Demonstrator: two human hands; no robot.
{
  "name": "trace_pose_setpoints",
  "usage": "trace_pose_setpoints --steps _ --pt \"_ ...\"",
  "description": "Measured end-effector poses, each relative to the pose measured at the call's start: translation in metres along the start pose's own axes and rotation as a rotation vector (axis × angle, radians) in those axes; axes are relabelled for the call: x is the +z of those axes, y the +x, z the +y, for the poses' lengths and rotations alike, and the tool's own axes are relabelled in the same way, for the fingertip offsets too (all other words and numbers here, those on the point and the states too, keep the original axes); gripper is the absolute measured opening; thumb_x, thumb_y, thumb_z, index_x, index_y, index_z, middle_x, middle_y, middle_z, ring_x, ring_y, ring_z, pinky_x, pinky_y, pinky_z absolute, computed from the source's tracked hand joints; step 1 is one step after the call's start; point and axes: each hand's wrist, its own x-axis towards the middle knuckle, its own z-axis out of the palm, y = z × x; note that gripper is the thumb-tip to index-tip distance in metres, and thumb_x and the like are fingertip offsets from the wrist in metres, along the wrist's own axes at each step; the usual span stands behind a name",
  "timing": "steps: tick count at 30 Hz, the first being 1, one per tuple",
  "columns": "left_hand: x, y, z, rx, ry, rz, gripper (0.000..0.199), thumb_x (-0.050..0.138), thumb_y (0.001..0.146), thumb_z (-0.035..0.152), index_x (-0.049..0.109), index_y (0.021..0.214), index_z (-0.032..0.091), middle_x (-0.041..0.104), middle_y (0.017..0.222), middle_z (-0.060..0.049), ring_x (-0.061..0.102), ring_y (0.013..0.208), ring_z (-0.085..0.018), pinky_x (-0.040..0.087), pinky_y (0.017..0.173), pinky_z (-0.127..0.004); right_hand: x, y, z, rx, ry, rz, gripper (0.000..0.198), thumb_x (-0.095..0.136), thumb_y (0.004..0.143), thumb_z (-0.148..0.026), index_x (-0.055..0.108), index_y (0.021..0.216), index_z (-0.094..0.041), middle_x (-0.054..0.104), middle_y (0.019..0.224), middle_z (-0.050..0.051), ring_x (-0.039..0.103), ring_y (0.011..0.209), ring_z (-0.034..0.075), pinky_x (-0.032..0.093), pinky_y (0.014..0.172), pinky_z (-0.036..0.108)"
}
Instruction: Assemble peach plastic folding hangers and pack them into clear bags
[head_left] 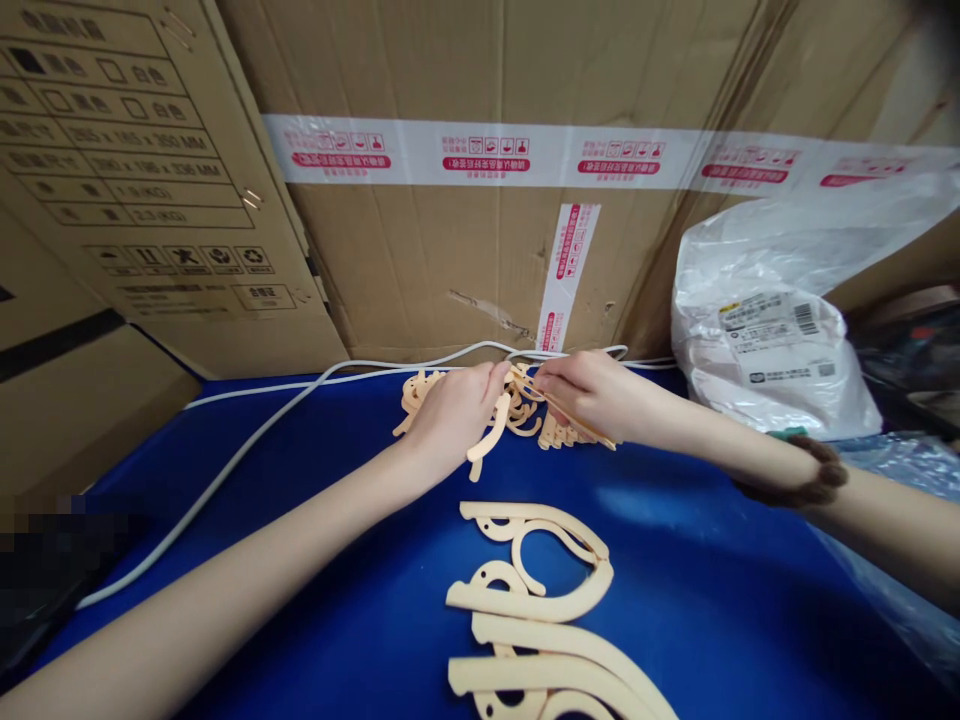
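At the far side of the blue surface (360,490), my left hand (454,410) is closed around a cream plastic hanger piece (491,437), whose curved end sticks out below the fingers. Just to its right, my right hand (592,385) grips another thin, flat hanger piece (600,436) that slants down to the right. My fingers partly hide both pieces. Loose curved pieces (525,415) lie between and behind my hands, with more hanger pieces (412,395) left of my left hand. Nearer to me lie folding hangers (555,605) with long curved arms and round hooks.
Cardboard boxes (450,260) stand along the back, with a white cable (247,465) running before them. A white plastic parcel bag (772,330) sits at the right, above clear plastic wrap (915,480). A dark object (45,580) is at the left edge.
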Motion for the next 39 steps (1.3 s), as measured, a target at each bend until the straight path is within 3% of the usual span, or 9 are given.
trace_pose_setpoints --steps 4,10,13,16,20,24,30,39 --pt "-0.004 -0.004 -0.003 -0.006 0.164 0.012 0.035 0.031 0.101 0.036 0.054 0.079 0.019 0.055 0.064 -0.001 0.055 0.064 -0.020 0.028 0.058 -0.029 -0.004 0.003 0.014 0.042 0.068 0.048 0.031 0.040 0.090 -0.019 0.052 0.061 -0.019 0.061 0.061 0.003 0.055 0.059 0.014 0.038 0.059 0.025" --pt "-0.009 0.001 -0.039 -0.081 0.342 0.032 0.039 0.040 0.097 0.039 0.055 0.067 0.019 0.061 0.066 -0.004 0.060 0.069 -0.023 0.033 0.059 -0.028 -0.019 -0.007 0.046 0.089 0.141 0.256 0.032 0.037 0.096 -0.042 0.056 0.082 -0.020 0.056 0.062 0.000 0.049 0.051 0.013 0.035 0.048 0.026" --pt "-0.007 0.004 -0.054 -0.111 0.406 0.087 0.032 0.045 0.094 0.040 0.059 0.077 0.017 0.062 0.068 -0.007 0.062 0.072 -0.027 0.040 0.063 -0.032 -0.024 -0.019 0.062 0.049 -0.023 0.389 0.026 0.046 0.093 -0.044 0.058 0.092 -0.021 0.064 0.074 0.003 0.055 0.057 0.015 0.039 0.052 0.028" --pt "-0.008 0.003 -0.057 -0.038 0.420 0.123 0.034 0.044 0.095 0.042 0.058 0.100 0.013 0.066 0.093 -0.014 0.060 0.094 -0.030 0.045 0.081 -0.039 -0.021 -0.031 0.081 -0.029 -0.275 0.451 0.024 0.047 0.093 -0.039 0.060 0.093 -0.019 0.069 0.084 0.009 0.064 0.071 0.021 0.045 0.059 0.031" --pt "-0.008 -0.006 -0.054 0.182 0.372 -0.035 0.066 0.053 0.083 0.067 0.050 0.128 0.020 0.050 0.140 -0.012 0.042 0.130 -0.030 0.035 0.108 -0.043 -0.005 -0.045 0.102 -0.228 -0.613 0.385 0.025 0.041 0.097 -0.028 0.063 0.100 -0.016 0.071 0.096 0.012 0.067 0.085 0.026 0.049 0.064 0.035" --pt "-0.003 -0.018 -0.057 0.211 0.337 -0.231 0.090 0.051 0.076 0.078 0.036 0.145 0.023 0.026 0.157 -0.013 0.019 0.144 -0.037 0.019 0.114 -0.057 0.008 -0.054 0.109 -0.352 -0.677 0.302 0.026 0.038 0.098 -0.021 0.063 0.100 -0.015 0.071 0.101 0.013 0.068 0.090 0.024 0.053 0.067 0.034" --pt "-0.002 -0.031 -0.056 0.157 0.350 -0.231 0.065 0.046 0.091 0.052 0.038 0.144 0.016 0.026 0.157 -0.016 0.021 0.144 -0.034 0.019 0.116 -0.054 0.015 -0.061 0.105 -0.267 -0.510 0.208 0.026 0.038 0.098 -0.022 0.060 0.111 -0.017 0.066 0.117 0.012 0.068 0.097 0.022 0.057 0.072 0.034" --pt "-0.006 -0.031 -0.048 0.102 0.345 -0.221 0.060 0.034 0.092 0.024 0.025 0.149 0.009 0.017 0.159 -0.018 0.008 0.147 -0.032 0.015 0.116 -0.056 0.011 -0.060 0.090 -0.251 -0.391 0.200 0.029 0.038 0.097 -0.019 0.060 0.115 -0.014 0.065 0.119 0.015 0.068 0.099 0.026 0.057 0.079 0.040"
